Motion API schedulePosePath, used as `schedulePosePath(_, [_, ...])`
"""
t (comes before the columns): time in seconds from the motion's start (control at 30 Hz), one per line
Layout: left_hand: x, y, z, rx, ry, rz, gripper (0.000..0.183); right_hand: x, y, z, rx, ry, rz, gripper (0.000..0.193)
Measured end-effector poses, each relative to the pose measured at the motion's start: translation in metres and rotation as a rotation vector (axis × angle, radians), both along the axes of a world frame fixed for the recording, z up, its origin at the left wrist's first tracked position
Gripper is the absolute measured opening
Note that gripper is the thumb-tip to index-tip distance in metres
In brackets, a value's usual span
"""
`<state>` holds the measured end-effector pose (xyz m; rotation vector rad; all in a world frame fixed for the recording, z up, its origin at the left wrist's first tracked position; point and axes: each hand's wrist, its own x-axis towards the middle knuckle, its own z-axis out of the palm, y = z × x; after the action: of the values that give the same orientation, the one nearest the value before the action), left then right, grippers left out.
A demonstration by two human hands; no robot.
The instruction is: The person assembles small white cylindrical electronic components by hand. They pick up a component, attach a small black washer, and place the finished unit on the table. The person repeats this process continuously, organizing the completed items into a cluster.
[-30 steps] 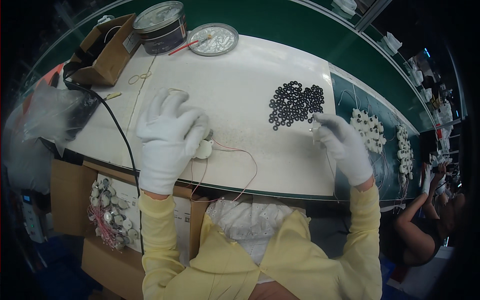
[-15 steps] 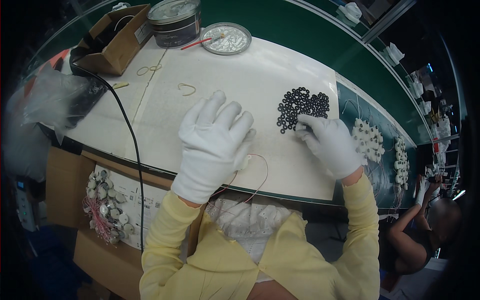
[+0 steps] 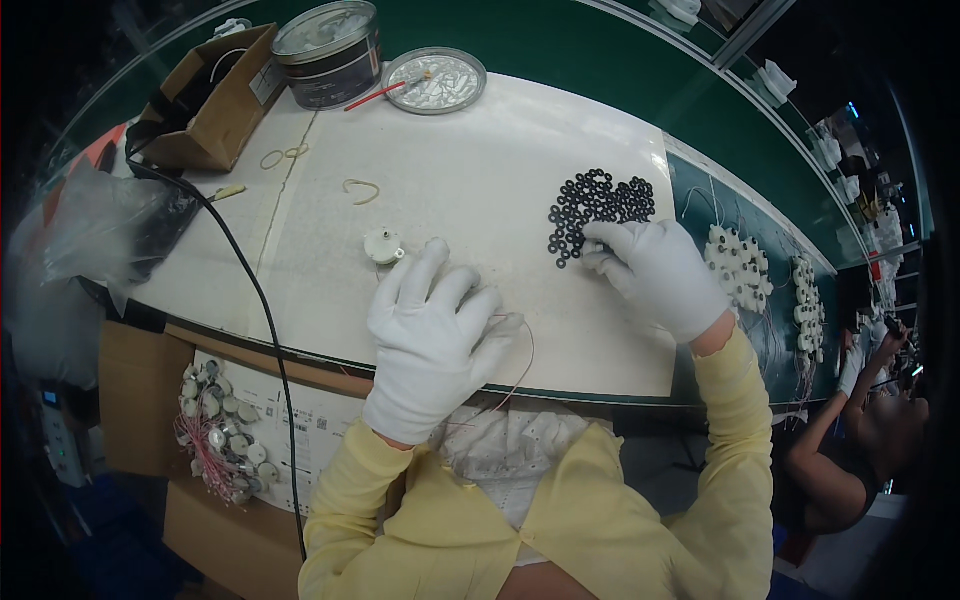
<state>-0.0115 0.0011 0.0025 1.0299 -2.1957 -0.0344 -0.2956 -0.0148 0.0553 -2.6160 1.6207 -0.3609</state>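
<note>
My left hand (image 3: 435,340), in a white glove, hovers over the white table (image 3: 480,170) near its front edge with the fingers spread and nothing in them. A small round white part (image 3: 383,245) lies just beyond its fingertips. Thin red wires (image 3: 522,362) trail from under the hand toward my lap. My right hand (image 3: 660,275), also gloved, rests at the near edge of a pile of small black rings (image 3: 600,205), fingertips on the rings. Whether it pinches a ring is hidden.
At the back left stand a cardboard box (image 3: 215,100), a tin can (image 3: 330,55) and a round dish (image 3: 435,80). A black cable (image 3: 250,290) crosses the left side by a plastic bag (image 3: 90,230). White wired parts (image 3: 740,265) lie right; a co-worker's arm (image 3: 860,420) beyond.
My left hand has come off the small white part and moved right with fingers spread, leaving the part on the table. My right hand stays at the black rings.
</note>
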Motion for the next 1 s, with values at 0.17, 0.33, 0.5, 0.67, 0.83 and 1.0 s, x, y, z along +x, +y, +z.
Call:
schedulePosePath(0.17, [0.001, 0.000, 0.000, 0.031, 0.003, -0.003, 0.022, 0.000, -0.001, 0.001, 0.019, 0.002, -0.016, 0.022])
schedulePosePath(0.33, [0.001, -0.001, -0.006, 0.012, 0.051, -0.009, 0.022, -0.002, 0.001, -0.002, -0.015, 0.072, -0.019, 0.022])
schedulePosePath(0.5, [0.000, -0.001, -0.006, 0.011, 0.054, -0.002, 0.021, 0.000, 0.003, -0.003, -0.107, 0.176, 0.003, 0.022])
schedulePosePath(0.67, [-0.001, -0.002, -0.005, -0.002, 0.055, -0.004, 0.021, 0.001, 0.016, 0.015, -0.127, 0.357, 0.087, 0.020])
schedulePosePath(0.83, [0.000, -0.001, -0.004, 0.010, 0.038, 0.004, 0.021, -0.005, 0.038, 0.024, -0.007, 0.411, 0.080, 0.021])
schedulePosePath(1.0, [-0.001, 0.000, -0.003, 0.017, 0.033, 0.007, 0.022, -0.021, 0.042, 0.019, 0.043, 0.129, 0.028, 0.022])
